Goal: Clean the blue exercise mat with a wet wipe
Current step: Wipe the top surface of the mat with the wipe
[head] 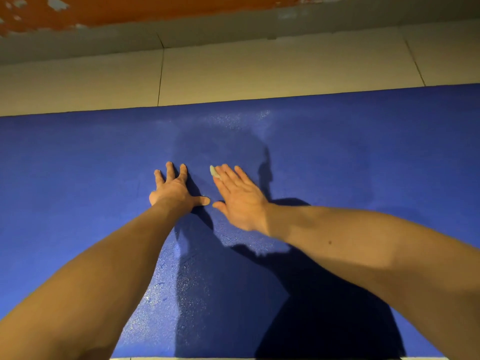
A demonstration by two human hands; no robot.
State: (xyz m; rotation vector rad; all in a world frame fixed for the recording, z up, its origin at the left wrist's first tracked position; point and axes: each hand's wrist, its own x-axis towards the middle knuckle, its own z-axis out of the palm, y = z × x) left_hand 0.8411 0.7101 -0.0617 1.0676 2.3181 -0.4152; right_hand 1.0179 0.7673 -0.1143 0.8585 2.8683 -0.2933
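Head view shows the left hand [174,189] flat, fingers spread, bracing the blue exercise mat [78,165]; the right hand [239,198] presses the wet wipe [214,172] under straight fingers. Best to press evenly and overlap strokes beyond the fingers, toward dry mat

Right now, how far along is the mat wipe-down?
Done: the centre strip of the blue textured exercise mat glistens wet. In hand: the right hand presses a pale wet wipe flat on it; the left hand braces alongside. Left: the matte stretches on either side look unwiped.
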